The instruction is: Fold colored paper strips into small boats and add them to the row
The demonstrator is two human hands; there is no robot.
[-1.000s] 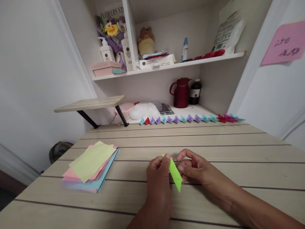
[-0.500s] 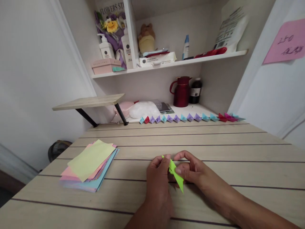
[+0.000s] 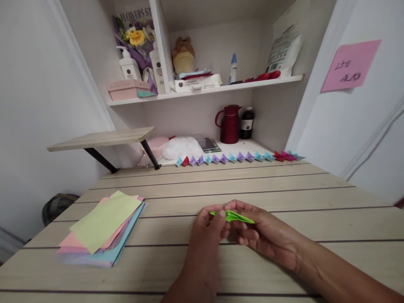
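Note:
A folded lime-green paper (image 3: 235, 216), long and narrow with pointed ends, is held just above the wooden table (image 3: 252, 280). My left hand (image 3: 210, 229) pinches its left part, the thumb lying across the near side. At the other end, my right hand (image 3: 263, 227) has its fingers closed round the paper; the index finger runs along the far side. Parts of the fingertips are hidden behind the paper. To the left lies a stack of coloured paper sheets (image 3: 105, 221) with a pale yellow one on top.
A row of small folded paper boats (image 3: 241, 157) lines the table's back edge. Behind them stand a dark red jug (image 3: 229, 125) and a dark bottle (image 3: 247, 123). A raised wooden stand (image 3: 104, 138) is at the back left. White shelves (image 3: 205, 91) hang above.
The green paper has turned from steeply slanted to nearly level. My right fingers have closed in around its right end. The whole view has shifted slightly right.

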